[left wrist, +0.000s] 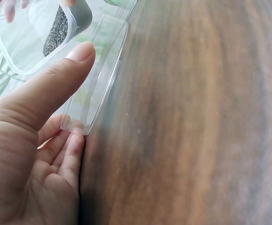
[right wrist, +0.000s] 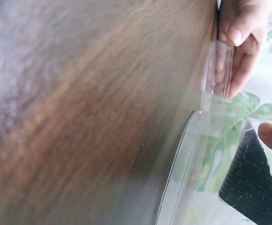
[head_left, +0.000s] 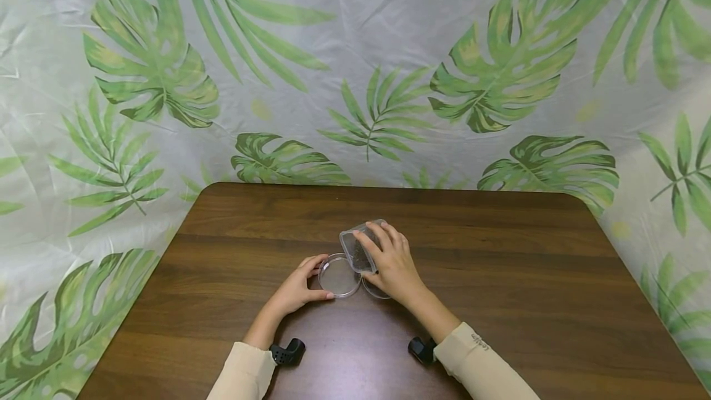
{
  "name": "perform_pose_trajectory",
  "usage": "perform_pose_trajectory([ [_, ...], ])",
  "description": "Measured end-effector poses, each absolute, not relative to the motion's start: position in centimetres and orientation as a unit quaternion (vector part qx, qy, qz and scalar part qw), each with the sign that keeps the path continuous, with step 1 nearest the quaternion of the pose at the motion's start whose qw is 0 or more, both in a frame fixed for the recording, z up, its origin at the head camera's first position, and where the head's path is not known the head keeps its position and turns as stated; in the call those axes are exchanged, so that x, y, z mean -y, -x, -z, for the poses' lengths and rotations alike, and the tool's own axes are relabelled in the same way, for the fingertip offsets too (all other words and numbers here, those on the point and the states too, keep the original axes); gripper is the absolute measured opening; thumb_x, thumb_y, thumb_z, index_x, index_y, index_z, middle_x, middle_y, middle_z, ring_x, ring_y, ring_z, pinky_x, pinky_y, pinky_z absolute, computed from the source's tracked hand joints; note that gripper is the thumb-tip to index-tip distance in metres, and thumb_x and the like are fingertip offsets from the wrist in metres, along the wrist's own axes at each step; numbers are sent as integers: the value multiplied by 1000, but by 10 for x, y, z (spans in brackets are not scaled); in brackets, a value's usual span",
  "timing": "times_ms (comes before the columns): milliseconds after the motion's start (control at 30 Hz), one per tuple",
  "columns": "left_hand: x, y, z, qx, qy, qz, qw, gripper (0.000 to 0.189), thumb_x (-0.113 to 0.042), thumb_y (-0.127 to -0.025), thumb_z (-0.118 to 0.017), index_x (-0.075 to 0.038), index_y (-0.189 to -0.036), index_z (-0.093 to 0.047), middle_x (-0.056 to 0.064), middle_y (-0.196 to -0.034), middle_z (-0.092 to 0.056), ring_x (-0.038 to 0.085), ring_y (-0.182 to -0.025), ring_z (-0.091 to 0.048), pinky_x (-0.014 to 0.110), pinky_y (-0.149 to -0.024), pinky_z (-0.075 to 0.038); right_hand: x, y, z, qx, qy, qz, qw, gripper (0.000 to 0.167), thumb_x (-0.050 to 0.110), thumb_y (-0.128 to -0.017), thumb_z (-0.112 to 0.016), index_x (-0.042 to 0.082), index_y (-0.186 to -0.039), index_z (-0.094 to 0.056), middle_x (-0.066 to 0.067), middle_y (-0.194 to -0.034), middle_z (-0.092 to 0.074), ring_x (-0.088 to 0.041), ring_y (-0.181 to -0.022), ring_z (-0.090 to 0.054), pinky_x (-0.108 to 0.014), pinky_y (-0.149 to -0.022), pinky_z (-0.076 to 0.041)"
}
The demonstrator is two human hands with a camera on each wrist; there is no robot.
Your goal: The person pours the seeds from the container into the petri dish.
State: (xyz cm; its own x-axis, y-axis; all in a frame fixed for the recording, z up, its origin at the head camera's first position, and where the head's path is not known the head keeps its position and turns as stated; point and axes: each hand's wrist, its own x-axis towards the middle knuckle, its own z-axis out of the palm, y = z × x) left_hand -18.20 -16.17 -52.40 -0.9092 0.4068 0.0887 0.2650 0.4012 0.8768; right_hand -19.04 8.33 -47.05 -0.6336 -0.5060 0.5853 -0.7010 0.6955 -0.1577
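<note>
Head view: the right hand (head_left: 393, 264) hides part of the far-side dish (head_left: 375, 292), and the lettering (head_left: 479, 341) on the right sleeve (head_left: 489, 363) is too small to read! Left wrist: the container (left wrist: 38, 30) is cut by the top edge, the table (left wrist: 187, 122) a brown blur. Right wrist: that dish runs off the bottom, the right hand mostly out of frame!

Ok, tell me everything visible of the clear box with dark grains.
The clear box looks like thin plastic, with rounded corners and a rim. Dark, speckled grains lie gathered toward one side inside it. It is tilted, raised off the table beside the round dishes, and gripped by the right hand, whose fingers hide part of it.
</note>
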Motion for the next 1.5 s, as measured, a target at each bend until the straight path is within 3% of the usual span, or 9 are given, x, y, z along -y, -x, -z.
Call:
perform_pose_trajectory([
  [933,162,181,523,-835,-194,-509,80,82,-24,-68,-79,-5,-136,-37,12,-132,-38,28,-116,-43,39,-97,-36,-79,190,470,887,-342,-172,260,95,25,-56,-86,21,-135,-33,-11,-136,-31,-34,-125,-22,-49,-94,-27],
  [1133,161,179,521,-836,-200,-505,73,80,-19,-69,-79,-2,-135,-37,15,-131,-38,29,-115,-43,40,-96,-37,-79,190,470,887,-341,-172,259,96,25,-56,-86,21,-136,-32,-11,-136,-30,-35,-125,-22,-50,-94,-27],
  [1300,156,172,502,-829,-213,-513,61,76,-7,-69,-77,7,-132,-36,24,-128,-39,38,-113,-43,46,-94,-37,-79,191,470,885,-344,-171,263,96,25,-57,-86,21,-136,-32,-12,-136,-30,-35,-125,-22,-51,-94,-28],
  [1500,154,167,488,-828,-211,-513,78,75,-3,-70,-75,10,-132,-34,27,-129,-36,39,-115,-40,45,-96,-35,-79,191,470,884,-343,-164,272,97,27,-56,-85,21,-136,-31,-12,-135,-31,-35,-124,-23,-51,-92,-30],
])
